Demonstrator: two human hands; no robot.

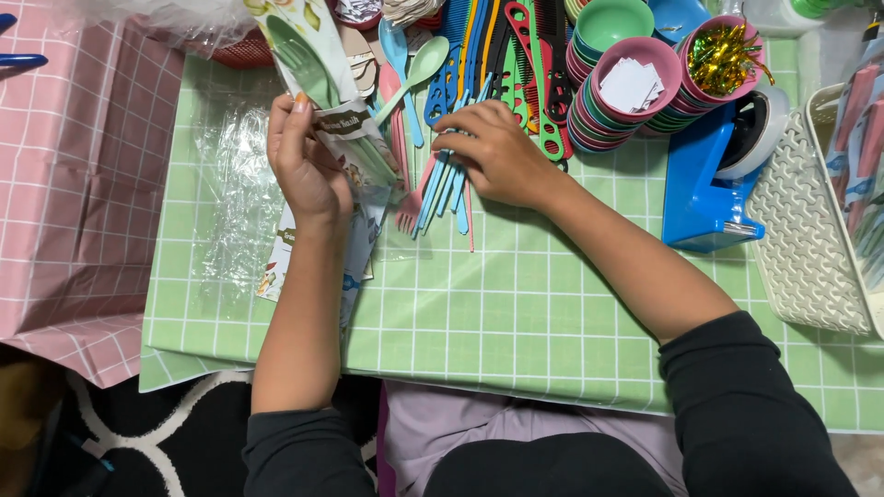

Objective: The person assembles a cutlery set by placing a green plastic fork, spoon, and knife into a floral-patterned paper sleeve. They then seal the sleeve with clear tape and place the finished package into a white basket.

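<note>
Two hands [308, 170], one tape dispenser [709, 175], one white basket [810, 248], three bowl stacks [626, 92].

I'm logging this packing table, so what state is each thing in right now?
Left hand: gripping the printed packet.
Printed packet: held up, a green fork inside.
Right hand: palm down, fingers pressing the blue forks.
Blue forks: lying fanned on the green cloth.
Bowls: stacked; top one holds white paper slips.
Tape dispenser: standing, roll loaded.

Stacked bowls [615, 101] are set beyond the right hand [497, 152], a tape dispenser [714, 175] to its right, forks [442, 189] beneath it.
</note>
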